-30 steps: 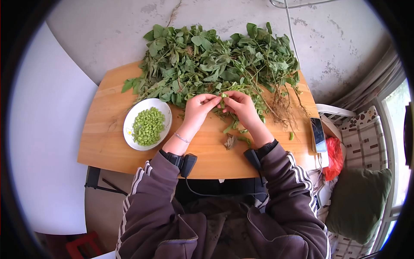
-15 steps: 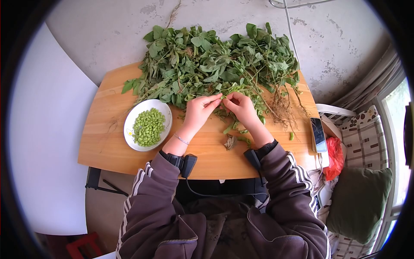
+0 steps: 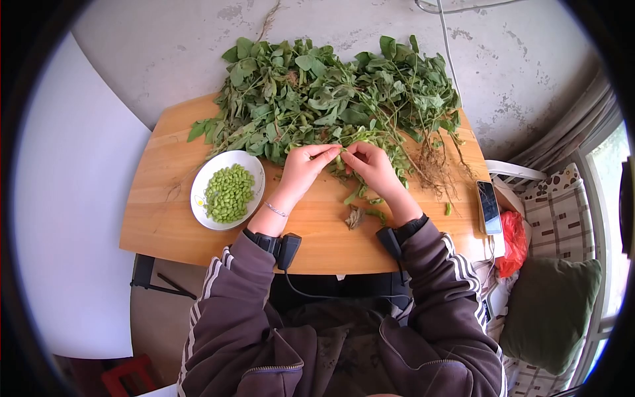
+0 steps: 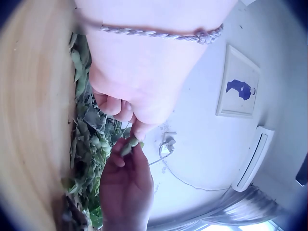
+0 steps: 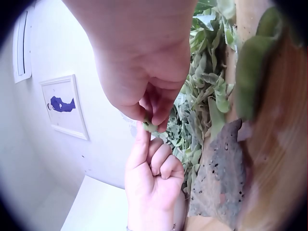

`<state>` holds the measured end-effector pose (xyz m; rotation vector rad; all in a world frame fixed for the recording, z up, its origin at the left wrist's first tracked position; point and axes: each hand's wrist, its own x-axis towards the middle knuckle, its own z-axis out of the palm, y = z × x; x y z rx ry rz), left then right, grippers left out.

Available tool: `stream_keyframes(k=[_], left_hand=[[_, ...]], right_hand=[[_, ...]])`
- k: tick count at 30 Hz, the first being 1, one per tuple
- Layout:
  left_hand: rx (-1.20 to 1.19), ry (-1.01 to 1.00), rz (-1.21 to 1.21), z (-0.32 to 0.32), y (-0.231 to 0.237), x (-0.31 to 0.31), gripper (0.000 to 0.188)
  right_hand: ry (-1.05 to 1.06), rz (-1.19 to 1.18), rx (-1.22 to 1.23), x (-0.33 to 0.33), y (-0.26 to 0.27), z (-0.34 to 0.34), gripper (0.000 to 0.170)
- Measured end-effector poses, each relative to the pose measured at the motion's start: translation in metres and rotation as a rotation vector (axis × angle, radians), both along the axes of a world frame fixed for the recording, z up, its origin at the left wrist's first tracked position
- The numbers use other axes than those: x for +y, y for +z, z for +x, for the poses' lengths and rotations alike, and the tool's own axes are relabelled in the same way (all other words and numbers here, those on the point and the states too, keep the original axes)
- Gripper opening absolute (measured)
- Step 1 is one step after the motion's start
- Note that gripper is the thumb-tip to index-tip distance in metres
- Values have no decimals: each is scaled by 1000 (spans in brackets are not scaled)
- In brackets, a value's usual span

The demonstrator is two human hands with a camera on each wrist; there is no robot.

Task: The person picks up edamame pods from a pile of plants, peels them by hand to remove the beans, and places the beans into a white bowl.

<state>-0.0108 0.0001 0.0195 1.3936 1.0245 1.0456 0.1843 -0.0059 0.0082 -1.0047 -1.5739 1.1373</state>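
Both hands meet over the table in front of the plant heap, fingertips together on a green bean pod (image 4: 129, 146). My left hand (image 3: 305, 171) pinches one end between thumb and index finger, its other fingers curled in. From the other side, my right hand (image 3: 376, 173) grips the pod with thumb and fingers, hiding most of it in the head view. A white bowl (image 3: 256, 171) of shelled green beans (image 3: 229, 193) stands left of the left hand. Leafy bean plants (image 3: 317, 92) with pods and roots lie just beyond the fingers.
On the wooden table (image 3: 165, 231), a dry leaf (image 3: 353, 217) and loose pods (image 3: 376, 214) lie near the right forearm. A single pod (image 3: 448, 209) sits farther right. A phone (image 3: 488, 206) rests at the right edge, beside a red plastic bag (image 3: 511, 243).
One second ago more of the pod showed between the hands. Since then my right fingers have drawn in around it and cover more. My left hand has barely moved.
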Motion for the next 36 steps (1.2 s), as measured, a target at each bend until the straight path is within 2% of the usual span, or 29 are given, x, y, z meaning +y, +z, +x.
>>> stream_keyframes(k=[9,14,20,23,26,30,33,36], left_hand=[[-54,-32,109,2,-9,3,35],[-85,-6,-1,3,-8,2,34],[-256,10,-74,-2,-12,7,33],[-477,-27,-159,-2,-13,11,26],[-684,-72,-385,-6,-14,15,20],[-799,-166,-623,-8,-23,22,16],[-656,-103,-638,-6,-22,20,18],[-606,-184,-551,-7,-15,13,20]], right_hand=[[4,13,-21,2,0,3,18],[12,13,-33,3,-2,1,18],[15,-43,-25,0,1,-3,19],[-6,-51,13,2,-1,-3,19],[-34,-27,74,5,-6,-2,18],[-52,-88,93,3,1,0,17],[-33,-140,222,4,-2,0,19],[-10,-176,352,5,-3,-1,21]])
